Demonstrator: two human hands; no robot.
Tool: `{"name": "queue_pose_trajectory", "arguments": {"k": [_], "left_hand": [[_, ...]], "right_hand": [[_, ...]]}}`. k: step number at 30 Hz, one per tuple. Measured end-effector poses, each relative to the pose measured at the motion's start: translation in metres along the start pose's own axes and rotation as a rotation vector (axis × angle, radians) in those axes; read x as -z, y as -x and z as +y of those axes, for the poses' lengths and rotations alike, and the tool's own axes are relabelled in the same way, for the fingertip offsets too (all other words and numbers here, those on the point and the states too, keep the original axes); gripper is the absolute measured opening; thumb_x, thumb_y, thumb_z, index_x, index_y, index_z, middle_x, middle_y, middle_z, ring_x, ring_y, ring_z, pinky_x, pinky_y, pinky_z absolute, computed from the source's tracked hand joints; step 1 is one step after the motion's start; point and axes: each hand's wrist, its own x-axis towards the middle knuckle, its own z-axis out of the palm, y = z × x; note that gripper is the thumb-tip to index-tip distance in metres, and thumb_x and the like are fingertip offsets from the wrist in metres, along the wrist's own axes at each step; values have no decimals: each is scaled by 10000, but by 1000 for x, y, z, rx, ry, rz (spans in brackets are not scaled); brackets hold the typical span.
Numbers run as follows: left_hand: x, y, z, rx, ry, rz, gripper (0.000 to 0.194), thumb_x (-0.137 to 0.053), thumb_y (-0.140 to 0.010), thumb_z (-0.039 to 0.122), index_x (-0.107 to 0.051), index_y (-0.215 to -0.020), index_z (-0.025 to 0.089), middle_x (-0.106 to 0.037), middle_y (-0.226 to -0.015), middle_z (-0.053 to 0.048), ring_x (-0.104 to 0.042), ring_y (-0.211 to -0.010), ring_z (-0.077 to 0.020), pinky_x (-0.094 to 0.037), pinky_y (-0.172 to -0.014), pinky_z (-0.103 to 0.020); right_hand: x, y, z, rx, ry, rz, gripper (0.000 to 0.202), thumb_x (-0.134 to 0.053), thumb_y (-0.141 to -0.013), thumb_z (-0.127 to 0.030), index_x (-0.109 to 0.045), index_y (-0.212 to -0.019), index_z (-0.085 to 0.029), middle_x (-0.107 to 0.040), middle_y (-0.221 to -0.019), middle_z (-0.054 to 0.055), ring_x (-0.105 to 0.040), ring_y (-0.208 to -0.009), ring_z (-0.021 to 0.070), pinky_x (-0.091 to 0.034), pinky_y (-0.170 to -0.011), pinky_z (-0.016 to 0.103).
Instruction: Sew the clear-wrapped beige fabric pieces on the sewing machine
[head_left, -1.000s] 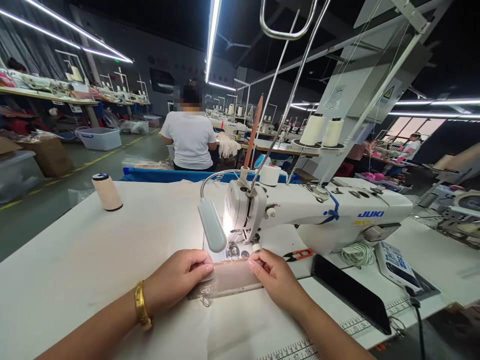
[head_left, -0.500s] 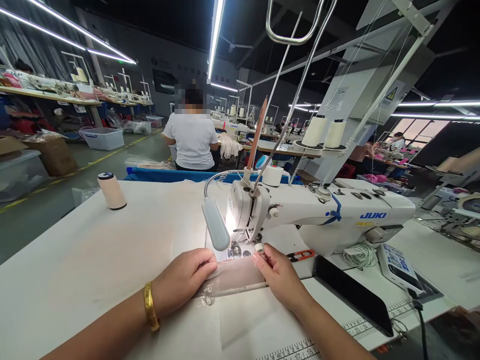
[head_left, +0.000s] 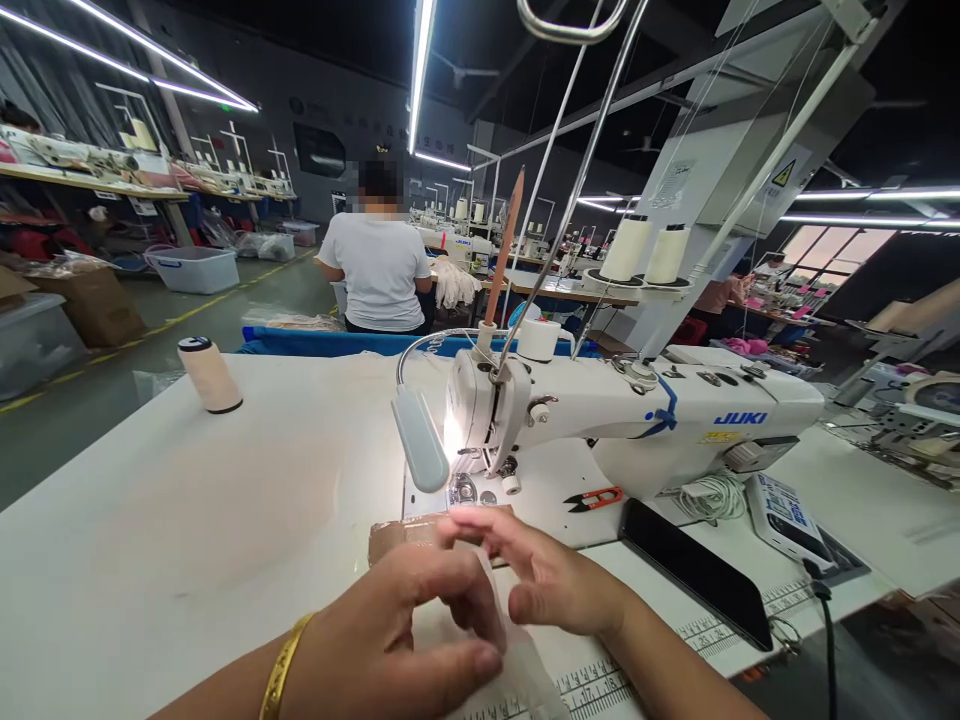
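My left hand (head_left: 431, 620) is raised in the foreground, thumb and fingers curved apart, with a thin pale translucent sheet (head_left: 525, 665) hanging behind it. Whether it touches the sheet is unclear. Just behind it, my right hand (head_left: 540, 570) has its thumb away from its fingers, and nothing shows in its grasp. A brown strip (head_left: 390, 541) in clear film lies on the table in front of the needle area of the white sewing machine (head_left: 592, 400), partly covered by both hands. The lamp (head_left: 421, 440) lights the needle area.
Orange-handled snips (head_left: 596, 498) and a black phone (head_left: 694, 570) lie right of the hands, near a white device (head_left: 795, 525) and coiled cable (head_left: 711, 500). A peach thread cone (head_left: 211, 376) stands at the left on the table (head_left: 187, 500). A person in a white shirt (head_left: 379, 270) is beyond.
Both hands have left the strip's edges and come together nearer the camera, their fingers spreading. The strip looks browner, and the pale sheet now hangs by the hands. The view has shifted slightly.
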Motion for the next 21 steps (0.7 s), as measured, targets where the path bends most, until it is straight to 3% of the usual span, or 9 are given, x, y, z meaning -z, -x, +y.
{"name": "queue_pose_trajectory", "arguments": {"k": [3,5,7,9,11,15,17,19,21], "left_hand": [[-4,-4,5,126,300,-71,256,-781,-787,328,-553,-786,212,-729,-834,-13,-683,-793,-173,-530,-712,-270],[2,-10,0,241,380,-48,330,-773,-769,348,-466,-800,232,-709,-729,14,-665,-687,-158,-487,-638,-260],[14,-16,-12,356,342,-6,307,-733,-776,369,-468,-865,241,-698,-667,34,-652,-647,-161,-454,-618,-259],[28,-20,-29,442,190,57,253,-661,-788,379,-489,-916,245,-650,-611,55,-607,-603,-167,-426,-593,-266],[38,-21,-45,419,-109,168,188,-580,-799,381,-515,-909,243,-611,-630,41,-569,-602,-187,-427,-593,-296],[36,-18,-59,76,-733,436,218,-418,-909,362,-582,-861,227,-669,-870,-73,-600,-796,-265,-464,-735,-386],[27,-18,-54,38,-715,383,288,-380,-974,373,-611,-882,228,-682,-869,-63,-616,-803,-254,-460,-729,-362],[21,-20,-46,108,-584,194,322,-405,-1003,427,-612,-855,230,-671,-805,-25,-612,-738,-216,-444,-677,-315],[23,-22,-42,197,-507,85,405,-398,-1014,505,-571,-776,226,-644,-759,-9,-592,-698,-200,-431,-655,-299]], "right_hand": [[-1,1,-2,-115,-188,-122,682,-958,-686,-661,-701,-1116,-197,-702,-1010,43,-659,-894,200,-522,-823,326],[0,1,-3,-162,-255,-74,553,-942,-726,-616,-634,-924,-202,-660,-776,-22,-605,-690,150,-486,-702,279],[3,0,-3,-136,-230,59,473,-849,-835,-603,-584,-889,-215,-625,-660,-49,-569,-639,143,-468,-715,280],[4,-1,-2,-133,-68,229,369,-732,-939,-556,-586,-928,-217,-632,-623,-47,-571,-667,155,-460,-757,288],[3,-3,0,-162,214,409,256,-632,-999,-469,-589,-944,-222,-629,-638,-45,-557,-652,158,-441,-710,280],[-3,-7,8,-122,535,577,190,-574,-999,-373,-575,-876,-227,-640,-830,-1,-566,-755,186,-417,-696,298],[-5,-9,11,-77,575,600,184,-578,-993,-362,-586,-874,-222,-651,-891,23,-573,-839,211,-429,-760,329],[-6,-8,10,-36,615,609,171,-580,-995,-355,-619,-902,-217,-655,-914,34,-578,-863,221,-437,-792,350],[-7,-6,6,57,612,501,178,-611,-1007,-373,-677,-954,-217,-656,-922,35,-588,-868,215,-452,-803,351]]}}
